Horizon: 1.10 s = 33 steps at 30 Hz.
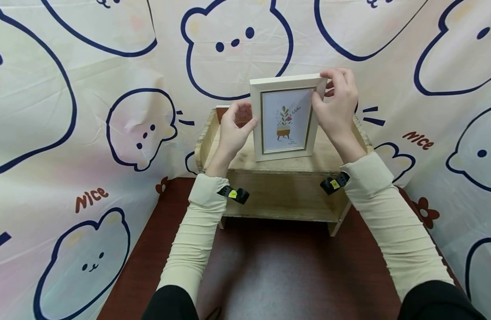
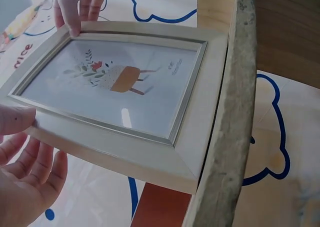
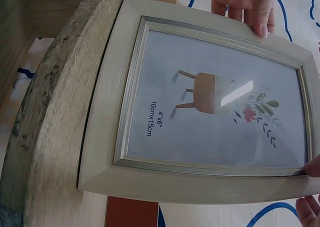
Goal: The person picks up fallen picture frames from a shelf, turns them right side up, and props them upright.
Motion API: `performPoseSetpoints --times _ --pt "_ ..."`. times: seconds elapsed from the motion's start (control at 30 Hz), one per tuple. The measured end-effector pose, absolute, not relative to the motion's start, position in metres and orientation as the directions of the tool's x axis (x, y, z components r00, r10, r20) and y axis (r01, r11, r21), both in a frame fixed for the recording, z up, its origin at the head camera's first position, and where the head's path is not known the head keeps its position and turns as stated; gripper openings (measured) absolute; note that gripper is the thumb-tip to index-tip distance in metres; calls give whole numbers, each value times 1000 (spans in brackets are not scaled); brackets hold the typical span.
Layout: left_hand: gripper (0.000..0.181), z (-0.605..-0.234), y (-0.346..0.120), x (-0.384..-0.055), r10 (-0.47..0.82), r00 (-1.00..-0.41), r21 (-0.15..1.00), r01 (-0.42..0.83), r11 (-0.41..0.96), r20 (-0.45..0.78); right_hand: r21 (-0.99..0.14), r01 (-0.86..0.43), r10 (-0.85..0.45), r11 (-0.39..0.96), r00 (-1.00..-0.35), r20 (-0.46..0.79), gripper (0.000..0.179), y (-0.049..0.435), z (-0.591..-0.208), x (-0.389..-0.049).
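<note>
Black sleeves [image 1: 171, 304] low, picture frame [image 1: 283, 115] at upper centre.
Our left hand [image 1: 234, 129] pinches its left side, our right hand [image 1: 337, 104] its upper-right corner, on the wooden shelf [image 1: 327, 155].

The picture frame [image 1: 286, 118] obstructs the upper board [image 1: 323, 159], under which passage is free.

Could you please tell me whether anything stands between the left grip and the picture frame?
Nothing visible does: the left grip is directly at the side of the picture frame, with no object between them.
</note>
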<state>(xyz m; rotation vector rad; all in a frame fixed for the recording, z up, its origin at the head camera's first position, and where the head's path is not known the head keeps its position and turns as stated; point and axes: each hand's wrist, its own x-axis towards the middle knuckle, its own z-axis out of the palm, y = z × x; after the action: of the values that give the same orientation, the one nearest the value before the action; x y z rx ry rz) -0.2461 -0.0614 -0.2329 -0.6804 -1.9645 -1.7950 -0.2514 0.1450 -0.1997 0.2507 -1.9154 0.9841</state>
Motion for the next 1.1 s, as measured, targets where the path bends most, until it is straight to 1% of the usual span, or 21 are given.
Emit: performPoseSetpoints --times 0.13,0.23,0.37,0.47,0.6,0.67,0.83,0.93,1.03,1.1 --pt "28 -235 -61 -244 94 -803 801 594 72 588 -537 -528 220 658 -547 808 25 146 -200 -255" --pt "28 -241 -61 -250 91 -806 802 591 82 584 -539 -517 225 665 -549 805 25 146 -199 -258" --pt "30 -251 -60 -261 81 -793 786 610 101 604 -541 -514 215 666 -562 799 25 146 -198 -259" --pt "29 -245 -59 -251 73 -791 784 611 110 607 -532 -533 190 658 -566 802 28 146 -198 -259" --pt "28 -234 -58 -234 70 -799 792 601 106 597 -531 -543 154 651 -590 793 43 142 -197 -256" --pt "29 -234 -59 -233 71 -793 786 609 106 605 -546 -520 149 657 -621 770 52 138 -196 -253" --pt "28 -235 -58 -233 64 -791 785 611 102 608 -634 -402 177 661 -737 652 76 122 -193 -246" --pt "28 -235 -57 -233 60 -797 791 604 99 601 -704 -338 222 625 -787 575 87 115 -191 -244" --pt "28 -235 -56 -233 56 -796 790 606 97 603 -749 -308 273 587 -796 541 92 109 -190 -244" --pt "27 -236 -56 -233 51 -791 786 611 96 610 -767 -291 303 572 -794 527 92 105 -189 -244"
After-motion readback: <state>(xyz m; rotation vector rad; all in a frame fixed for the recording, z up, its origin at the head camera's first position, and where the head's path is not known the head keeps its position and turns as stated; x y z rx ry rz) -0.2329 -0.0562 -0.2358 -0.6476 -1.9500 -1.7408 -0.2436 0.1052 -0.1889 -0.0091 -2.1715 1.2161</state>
